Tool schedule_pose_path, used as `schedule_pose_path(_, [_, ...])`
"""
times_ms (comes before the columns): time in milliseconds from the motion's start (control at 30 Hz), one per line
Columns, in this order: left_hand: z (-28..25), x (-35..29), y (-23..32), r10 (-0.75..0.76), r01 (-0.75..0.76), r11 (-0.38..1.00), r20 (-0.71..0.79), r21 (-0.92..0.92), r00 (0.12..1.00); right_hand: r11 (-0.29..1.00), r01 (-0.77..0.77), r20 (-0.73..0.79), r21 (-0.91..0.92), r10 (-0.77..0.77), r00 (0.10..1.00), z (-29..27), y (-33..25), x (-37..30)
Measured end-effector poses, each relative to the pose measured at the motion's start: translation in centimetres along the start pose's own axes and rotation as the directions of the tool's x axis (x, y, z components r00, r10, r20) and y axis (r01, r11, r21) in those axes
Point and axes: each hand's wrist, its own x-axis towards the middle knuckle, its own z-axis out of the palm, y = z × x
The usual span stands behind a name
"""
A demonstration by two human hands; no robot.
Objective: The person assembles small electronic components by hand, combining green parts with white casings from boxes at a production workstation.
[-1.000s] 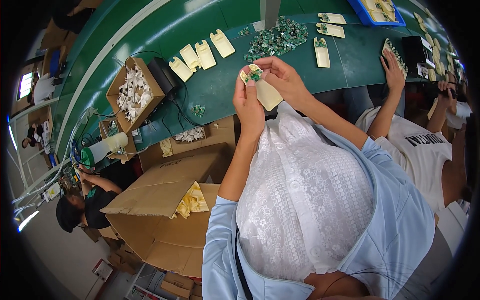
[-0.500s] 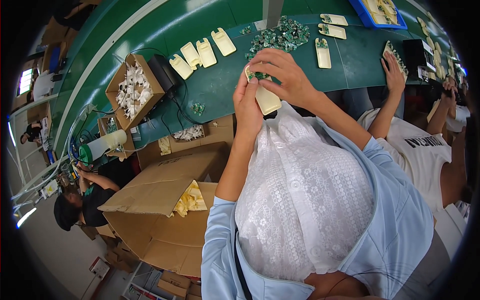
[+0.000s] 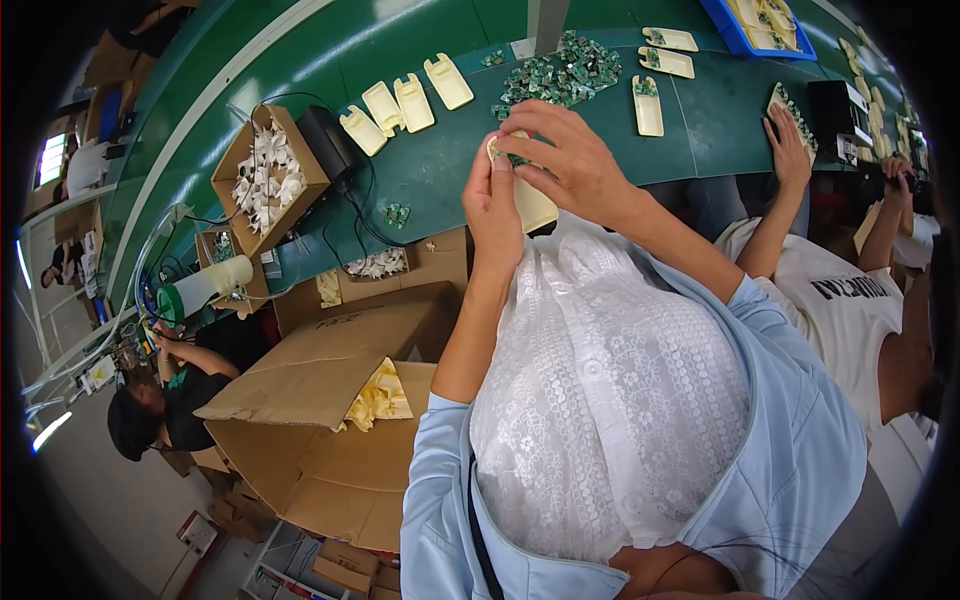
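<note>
A cream plastic casing (image 3: 537, 207) is held above the near edge of the bench, its lower end tilted toward me. My left hand (image 3: 493, 208) is closed round its left side, thumb near the top. Over the upper end bends my right hand (image 3: 572, 165), its fingertips closed on the casing where a small green circuit board (image 3: 516, 160) partly shows; the fingers hide most of that board. Beyond my hands lies a heap of green circuit boards (image 3: 565, 75). Several empty-looking cream casings (image 3: 412, 103) lie left of the heap, and a casing with a board (image 3: 648, 106) lies right of it.
At the left stands a carton of white plastic parts (image 3: 268, 185) beside a black box (image 3: 328, 145) with cables. A large open carton (image 3: 330, 400) is near my left arm. A blue bin (image 3: 745, 40) stands far right. A co-worker's hand (image 3: 788, 150) rests on the bench at right.
My right fingers have shifted and curled further over the casing's upper end, covering more of the circuit board. My left hand stays nearly in place.
</note>
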Motion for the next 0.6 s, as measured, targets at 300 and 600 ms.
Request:
schedule_pose_path(300, [-0.1,0.5,0.4,-0.098,0.078,0.948,-0.051,-0.31,0.994,0.986,-0.149,-0.043,0.081,0.153,0.987,1.2,-1.0,-0.9])
schedule_pose_path(600, [0.9,2.8,-2.8,-0.094,0.059,0.932,-0.082,-0.357,0.992,0.924,-0.381,-0.064,-0.01,0.38,0.923,3.1,1.6,-3.2])
